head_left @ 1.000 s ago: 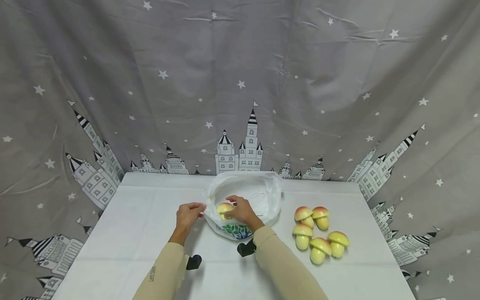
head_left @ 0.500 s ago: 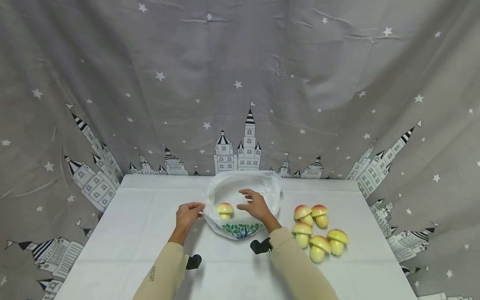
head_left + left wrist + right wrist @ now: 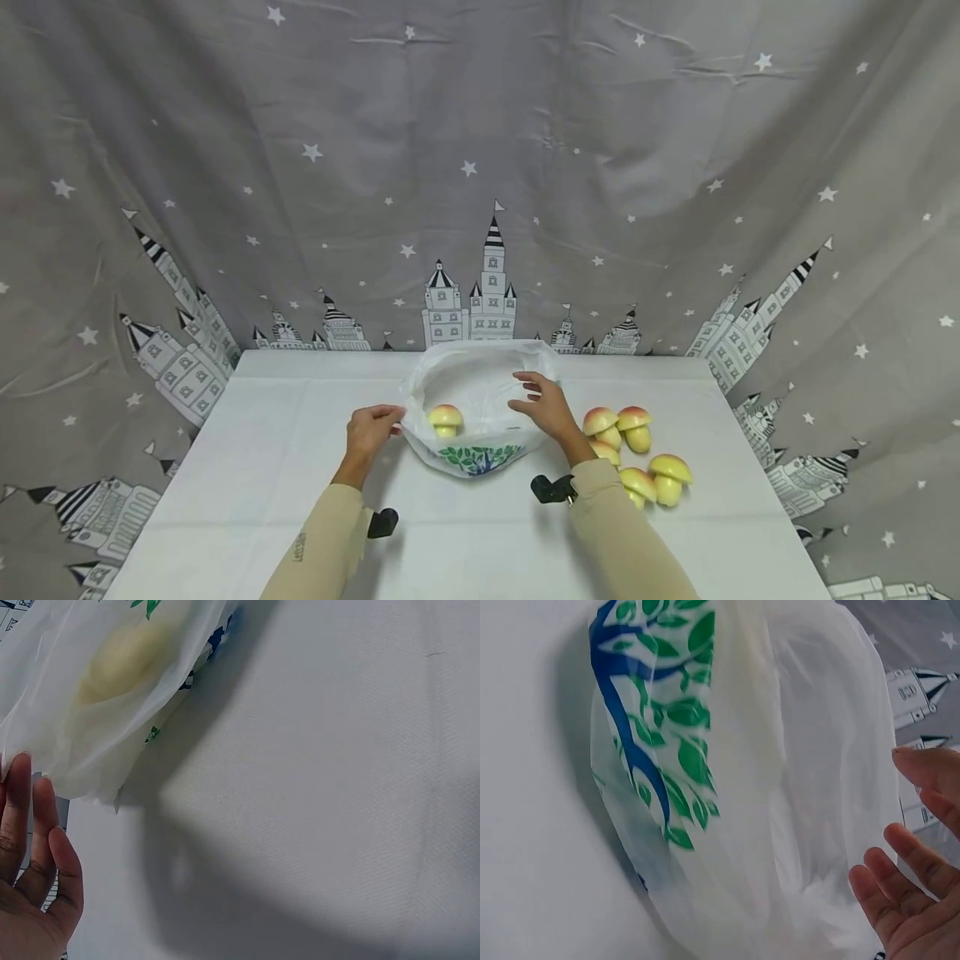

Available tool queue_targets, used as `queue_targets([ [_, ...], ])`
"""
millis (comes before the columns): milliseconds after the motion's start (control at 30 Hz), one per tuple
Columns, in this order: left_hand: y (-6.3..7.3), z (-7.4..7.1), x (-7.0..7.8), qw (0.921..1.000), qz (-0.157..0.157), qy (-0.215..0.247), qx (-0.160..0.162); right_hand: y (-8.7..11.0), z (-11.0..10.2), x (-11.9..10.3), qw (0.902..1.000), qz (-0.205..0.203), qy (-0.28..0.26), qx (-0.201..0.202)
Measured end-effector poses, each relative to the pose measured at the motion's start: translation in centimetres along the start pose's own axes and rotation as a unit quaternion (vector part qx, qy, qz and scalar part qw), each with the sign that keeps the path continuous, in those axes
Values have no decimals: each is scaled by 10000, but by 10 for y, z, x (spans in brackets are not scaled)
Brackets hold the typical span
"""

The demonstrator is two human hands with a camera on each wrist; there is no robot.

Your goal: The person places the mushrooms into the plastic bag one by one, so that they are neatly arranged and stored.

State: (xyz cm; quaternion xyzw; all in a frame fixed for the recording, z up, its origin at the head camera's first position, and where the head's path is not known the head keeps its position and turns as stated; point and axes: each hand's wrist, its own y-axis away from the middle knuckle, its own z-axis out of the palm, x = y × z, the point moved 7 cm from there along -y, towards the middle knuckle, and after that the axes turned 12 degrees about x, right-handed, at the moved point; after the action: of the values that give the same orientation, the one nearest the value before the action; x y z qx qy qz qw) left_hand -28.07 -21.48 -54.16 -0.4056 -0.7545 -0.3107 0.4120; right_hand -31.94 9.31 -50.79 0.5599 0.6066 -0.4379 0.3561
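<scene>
A white plastic bag [image 3: 427, 450], printed with a green and blue tree, lies with its mouth wide apart near the table's far side. Inside it, towards the left, sits a yellow toy mushroom [image 3: 446, 419] with a reddish cap. My left hand [image 3: 369, 427] pinches the bag's left rim; its thumb is hidden in the left wrist view. Over the bag's right side hovers my right hand [image 3: 549, 408], fingers spread and holding nothing. Several similar mushrooms [image 3: 670, 478] lie together right of the bag, partly covered by my right forearm.
A white cloth covers the table [image 3: 247, 467]. Behind it hangs a grey curtain [image 3: 360, 167] with stars and castles. Black wrist devices [image 3: 552, 489] stick out from both sleeves.
My right hand has let go of the mushroom in the bag and moved right, towards the bag's right rim. The left hand keeps its hold on the rim.
</scene>
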Motion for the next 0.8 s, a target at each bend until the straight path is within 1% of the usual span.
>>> queue_targets([
  [133,-1,2,2,10000,8,69,-19,-3,-19,5,9997,148,20,195],
  [333,0,-2,2,9999,-46,90,42,-4,-43,14,9990,248,158,344],
  [567,1,-5,3,9999,54,103,19,3,-70,23,9975,249,155,644],
  [800,1,-5,0,10000,-25,47,-43,11,-97,34,9954,308,-15,903],
])
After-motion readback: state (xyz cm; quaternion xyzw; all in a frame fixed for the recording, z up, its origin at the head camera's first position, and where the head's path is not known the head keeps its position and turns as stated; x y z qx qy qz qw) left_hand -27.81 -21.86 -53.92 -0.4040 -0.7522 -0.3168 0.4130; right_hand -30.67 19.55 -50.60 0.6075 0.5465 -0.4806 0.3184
